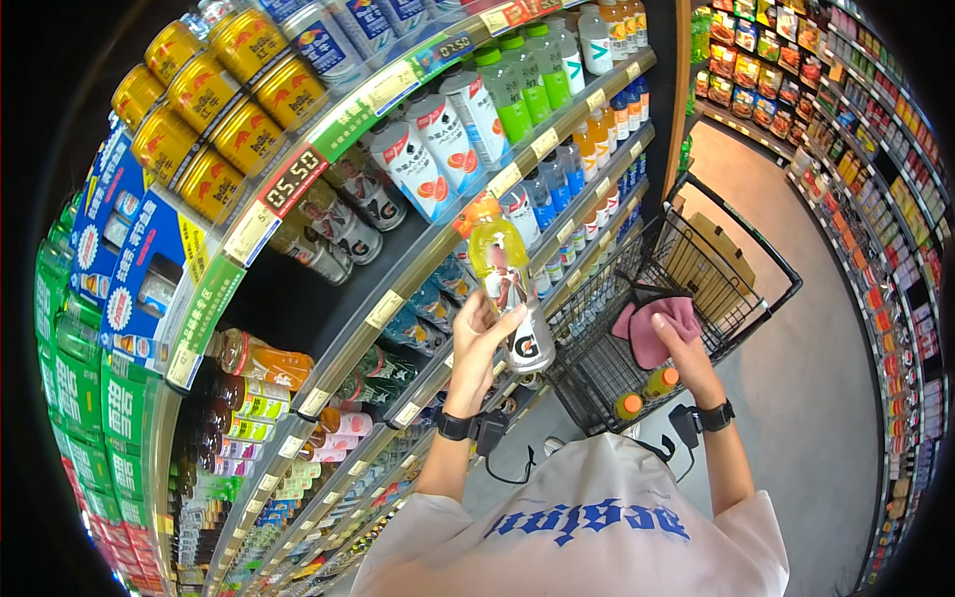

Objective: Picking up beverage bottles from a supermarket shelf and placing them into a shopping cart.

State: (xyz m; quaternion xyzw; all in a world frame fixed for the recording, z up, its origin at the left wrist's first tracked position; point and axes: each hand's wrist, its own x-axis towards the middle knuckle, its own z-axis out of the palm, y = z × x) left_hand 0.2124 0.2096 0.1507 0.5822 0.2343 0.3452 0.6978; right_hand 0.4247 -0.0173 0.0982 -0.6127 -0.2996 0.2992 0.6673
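My left hand (pixel 477 345) is closed around the lower part of a Gatorade bottle (pixel 509 287) with yellow drink and an orange cap. The bottle stands nearly upright in front of the drinks shelf. My right hand (pixel 683 354) holds a pink cloth (pixel 660 324) with dark trim, over a black wire shopping cart (pixel 597 380). Two orange-capped bottles, one nearer the front (pixel 628 405) and one beside it (pixel 662 381), lie below the cloth in the cart. A cardboard box (pixel 712 257) is at the cart's handle end.
Drink shelves (pixel 440 246) curve along the left, holding gold cans (pixel 224 112), white-labelled bottles (pixel 418 160) and similar Gatorade bottles (pixel 339 224). An aisle floor (pixel 806 418) runs right of the cart, bordered by packed shelves (pixel 858 194).
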